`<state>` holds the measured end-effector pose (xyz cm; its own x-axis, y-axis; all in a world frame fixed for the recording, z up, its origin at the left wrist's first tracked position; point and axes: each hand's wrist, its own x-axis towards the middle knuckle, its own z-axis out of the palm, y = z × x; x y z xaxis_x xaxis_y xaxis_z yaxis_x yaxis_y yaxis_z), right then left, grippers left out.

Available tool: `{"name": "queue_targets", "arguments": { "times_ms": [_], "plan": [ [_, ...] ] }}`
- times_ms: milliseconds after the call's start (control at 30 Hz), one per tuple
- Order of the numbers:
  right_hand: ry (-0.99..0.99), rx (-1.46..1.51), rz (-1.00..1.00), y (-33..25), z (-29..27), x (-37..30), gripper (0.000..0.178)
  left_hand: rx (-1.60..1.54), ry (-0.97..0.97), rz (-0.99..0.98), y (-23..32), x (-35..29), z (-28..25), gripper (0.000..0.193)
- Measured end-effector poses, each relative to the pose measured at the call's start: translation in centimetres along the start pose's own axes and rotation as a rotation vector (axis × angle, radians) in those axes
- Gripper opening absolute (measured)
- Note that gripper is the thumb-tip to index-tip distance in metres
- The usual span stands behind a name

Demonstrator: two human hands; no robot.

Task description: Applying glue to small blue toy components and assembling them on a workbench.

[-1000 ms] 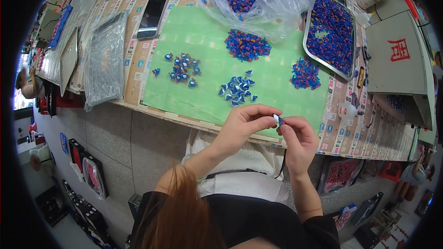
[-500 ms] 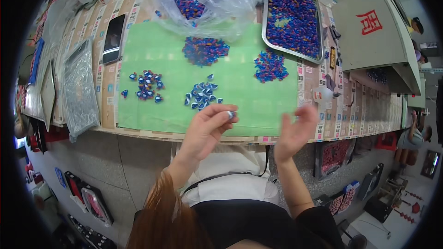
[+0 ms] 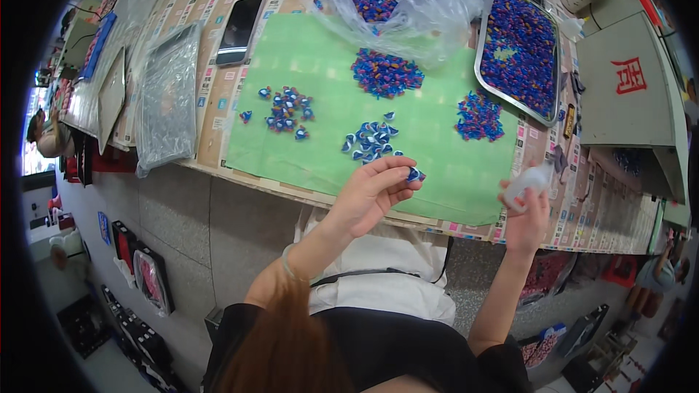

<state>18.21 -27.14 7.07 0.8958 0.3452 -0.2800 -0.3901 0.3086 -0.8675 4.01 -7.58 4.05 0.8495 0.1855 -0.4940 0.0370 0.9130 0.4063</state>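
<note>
My left hand (image 3: 370, 198) pinches a small blue-and-white piece (image 3: 415, 174) between thumb and fingertips, just over the near edge of a green sheet (image 3: 291, 156). A small white squeeze bottle (image 3: 530, 183) is in my right hand (image 3: 528, 227), by the sheet's right edge; the hand is somewhat blurred. Just beyond my left hand lies a heap of blue-and-white pieces (image 3: 373, 141). Farther left is a cluster of similar pieces with reddish bits (image 3: 290, 108). Two piles of tiny blue, red and orange pieces, a middle pile (image 3: 386, 74) and a right pile (image 3: 479, 116), lie on the sheet.
A metal tray (image 3: 502, 93) of tiny coloured pieces stands at the back right, near a grey cabinet (image 3: 619, 47). A clear plastic bag (image 3: 444, 18) covers the sheet's far edge. To the left are a phone (image 3: 240, 29) and a plastic-wrapped tray (image 3: 169, 102).
My right hand has picked up the white bottle from the table at the right. My left hand still holds its piece. The whole view has shifted and tilted.
</note>
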Motion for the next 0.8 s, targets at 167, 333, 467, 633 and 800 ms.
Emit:
{"name": "queue_targets", "arguments": {
  "times_ms": [167,333,467,633,800],
  "plan": [
    [-0.127,-0.258,-0.027,1.7,2.0,-2.2,0.035,-0.021,0.011,-0.009,0.1,0.1,0.0,0.012],
    [-0.166,-0.285,-0.262,1.5,4.8,-3.6,0.033,-0.006,0.019,-0.007,-0.1,0.0,-0.4,0.012],
    [-0.182,-0.447,-0.344,1.4,5.3,-4.4,0.031,-0.018,0.019,-0.013,-0.2,0.0,-0.6,0.012],
    [-0.154,-0.491,-0.305,1.5,5.7,-4.4,0.028,-0.033,0.011,-0.026,-0.2,0.0,-0.7,0.011],
    [-0.161,-0.497,-0.265,1.5,5.8,-4.3,0.028,-0.031,0.009,-0.028,-0.2,-0.2,-0.5,0.011]
  ]
}}
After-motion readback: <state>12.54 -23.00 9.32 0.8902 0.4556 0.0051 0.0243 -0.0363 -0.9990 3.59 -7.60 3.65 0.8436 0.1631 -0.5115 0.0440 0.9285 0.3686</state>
